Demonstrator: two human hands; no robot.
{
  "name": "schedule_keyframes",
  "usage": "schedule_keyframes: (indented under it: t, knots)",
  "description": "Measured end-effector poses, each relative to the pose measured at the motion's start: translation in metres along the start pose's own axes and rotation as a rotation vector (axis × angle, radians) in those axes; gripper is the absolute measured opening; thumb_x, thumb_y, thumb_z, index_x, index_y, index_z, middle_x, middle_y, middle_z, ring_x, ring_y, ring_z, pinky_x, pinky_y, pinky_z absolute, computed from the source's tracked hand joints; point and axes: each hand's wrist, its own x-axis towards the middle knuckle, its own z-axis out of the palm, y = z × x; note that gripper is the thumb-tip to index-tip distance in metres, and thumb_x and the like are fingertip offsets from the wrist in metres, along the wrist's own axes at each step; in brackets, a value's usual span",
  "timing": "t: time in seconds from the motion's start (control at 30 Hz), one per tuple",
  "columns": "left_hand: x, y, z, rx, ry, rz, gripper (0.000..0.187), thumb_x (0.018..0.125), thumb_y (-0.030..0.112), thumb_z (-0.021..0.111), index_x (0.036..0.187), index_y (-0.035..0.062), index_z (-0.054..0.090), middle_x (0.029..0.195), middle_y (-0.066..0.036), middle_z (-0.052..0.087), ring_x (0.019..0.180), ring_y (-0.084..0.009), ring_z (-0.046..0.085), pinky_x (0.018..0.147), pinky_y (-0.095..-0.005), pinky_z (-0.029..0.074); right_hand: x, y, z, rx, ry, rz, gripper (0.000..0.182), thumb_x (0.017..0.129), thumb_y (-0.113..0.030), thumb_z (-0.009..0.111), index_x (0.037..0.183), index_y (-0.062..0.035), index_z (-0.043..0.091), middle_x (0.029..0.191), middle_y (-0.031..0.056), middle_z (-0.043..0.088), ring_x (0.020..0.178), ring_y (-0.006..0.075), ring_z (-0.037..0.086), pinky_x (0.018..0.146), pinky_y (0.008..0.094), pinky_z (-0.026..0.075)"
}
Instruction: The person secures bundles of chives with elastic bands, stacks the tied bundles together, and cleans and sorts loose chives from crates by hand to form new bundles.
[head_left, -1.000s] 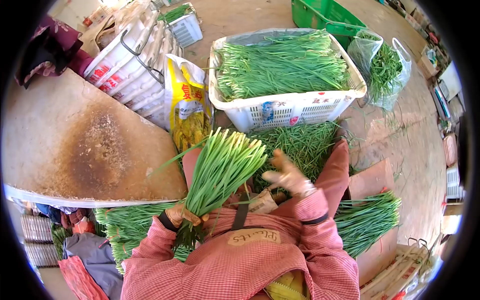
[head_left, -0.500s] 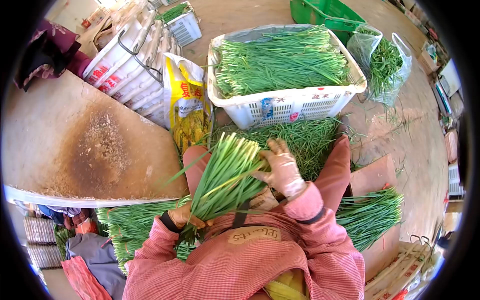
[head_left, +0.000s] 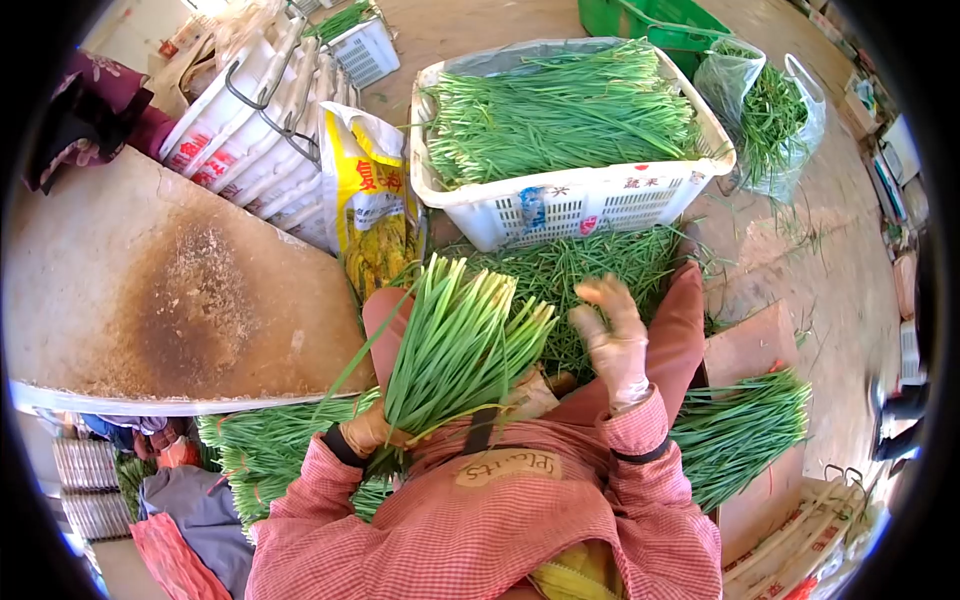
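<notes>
My left hand (head_left: 374,430), in a thin glove, is wrapped around the lower leafy part of a bunch of garlic chives (head_left: 455,350). The bunch tilts, pale cut ends pointing up and away, with a few blades hanging loose to the left. To the right of it, apart from the chives, my right hand (head_left: 614,340) is raised in a clear glove. Its thumb stands away from the bent fingers, which are slightly blurred, and nothing shows between them. Below both hands, loose green trimmings (head_left: 620,270) lie between my knees.
Ahead stands a white crate (head_left: 590,205) heaped with chives. Tied bundles lie at my right (head_left: 745,430) and left (head_left: 270,450). A stained board (head_left: 110,290) and yellow sack (head_left: 370,200) are on the left. A plastic bag of greens (head_left: 770,120) sits beside a green crate (head_left: 660,25).
My right hand has come off the bunch and moved to the right. The chives, still in my left hand, fan out more at their right side. A dark-clothed leg has appeared at the far right.
</notes>
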Motion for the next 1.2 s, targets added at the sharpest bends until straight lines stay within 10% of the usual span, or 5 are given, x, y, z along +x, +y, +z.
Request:
schedule_keyframes:
  t: [0.1,0.33,0.47,0.83,1.2]
  knots:
    - [0.002,0.009,0.008,0.566,0.059,0.101,0.049,0.066,0.003,0.07,0.111,0.0034,0.052,0.094,-0.012,0.061,0.079,-0.0181,0.058,0.07,-0.031,0.048,0.001,-0.027,0.025,-0.468,-0.604,-0.004,0.079,0.067,-0.046,0.065,0.129,-0.006,0.036,0.139,0.0151,0.023,0.132,0.0266,0.004,0.107,0.0396,0.007]
    - [-0.008,0.056,0.024,0.957,0.321,-0.069,0.035,0.069,0.007,0.069,0.102,0.0038,0.058,0.096,-0.005,0.063,0.086,-0.0145,0.057,0.076,-0.0277,0.046,0.001,-0.013,0.033,0.116,-0.562,-0.207,0.03,0.087,-0.027,0.048,0.101,-0.0024,0.06,0.12,0.0121,0.048,0.115,0.0267,0.039,0.101,0.043,0.021]
    - [0.001,0.067,0.017,1.232,0.253,0.129,0.029,0.075,0.001,0.061,0.103,0.0014,0.058,0.098,-0.004,0.062,0.089,-0.0117,0.056,0.078,-0.0259,0.046,-0.009,-0.017,0.018,0.605,-0.592,0.327,0.038,0.088,-0.031,0.048,0.109,0.0007,0.053,0.113,0.0087,0.051,0.098,0.02,0.051,0.068,0.035,0.052]
    - [-0.008,0.139,0.048,1.471,0.264,-0.027,0.04,0.069,0.009,0.066,0.108,0.0069,0.058,0.095,-0.009,0.063,0.084,-0.0168,0.061,0.076,-0.0257,0.047,-0.032,0.012,-0.006,0.801,-0.903,0.336,0.041,0.085,-0.031,0.053,0.114,-0.0018,0.048,0.11,0.0078,0.053,0.098,0.0174,0.053,0.083,0.028,0.044]
    - [0.025,0.175,0.042,2.448,0.236,0.826,0.058,0.065,0.007,0.054,0.119,0.0283,0.051,0.064,-0.001,0.048,0.051,-0.017,0.048,0.048,-0.03,0.04,-0.024,0.03,-0.012,0.908,-0.954,0.285,0.05,0.086,-0.028,0.052,0.127,-0.0042,0.035,0.123,0.0067,0.045,0.112,0.016,0.042,0.097,0.0308,0.032]
